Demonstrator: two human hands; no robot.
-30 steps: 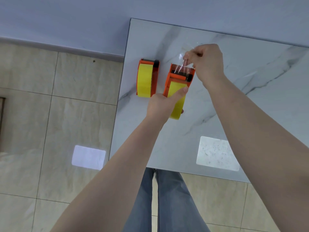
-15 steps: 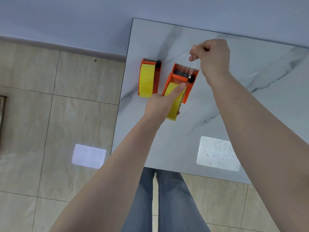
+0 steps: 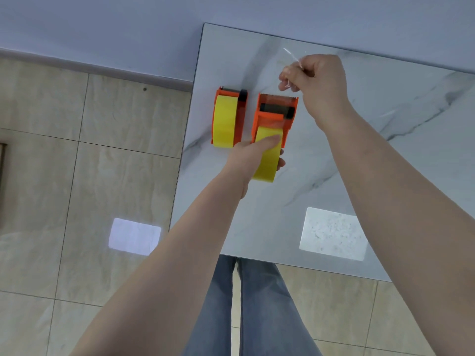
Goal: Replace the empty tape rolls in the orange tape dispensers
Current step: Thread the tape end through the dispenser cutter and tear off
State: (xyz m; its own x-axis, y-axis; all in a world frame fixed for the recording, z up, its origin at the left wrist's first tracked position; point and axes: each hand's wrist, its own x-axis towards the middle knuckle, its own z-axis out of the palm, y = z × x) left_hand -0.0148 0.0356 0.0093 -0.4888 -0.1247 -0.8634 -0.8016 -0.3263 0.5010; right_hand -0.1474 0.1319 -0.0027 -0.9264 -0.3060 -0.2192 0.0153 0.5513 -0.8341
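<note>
Two orange tape dispensers stand side by side on the marble table (image 3: 385,176), each loaded with a yellow roll. The left dispenser (image 3: 228,119) stands alone near the table's left edge. My left hand (image 3: 253,156) grips the right dispenser (image 3: 276,119) around its yellow roll (image 3: 267,155), thumb on top. Just beyond that dispenser's cutter end, my right hand (image 3: 316,83) pinches a strip of clear tape (image 3: 290,73). The strip looks free of the dispenser and crumples at my fingers.
The table's left edge (image 3: 190,140) runs close beside the left dispenser, with tiled floor (image 3: 77,176) beyond it. A wall (image 3: 128,27) stands behind the table. My legs in jeans (image 3: 252,304) are at the near edge. A bright light reflection (image 3: 334,233) lies on the table.
My right hand has pulled the clear tape up and away from the cutter end. The right dispenser has straightened from a tilt under my left hand. The left dispenser has not moved.
</note>
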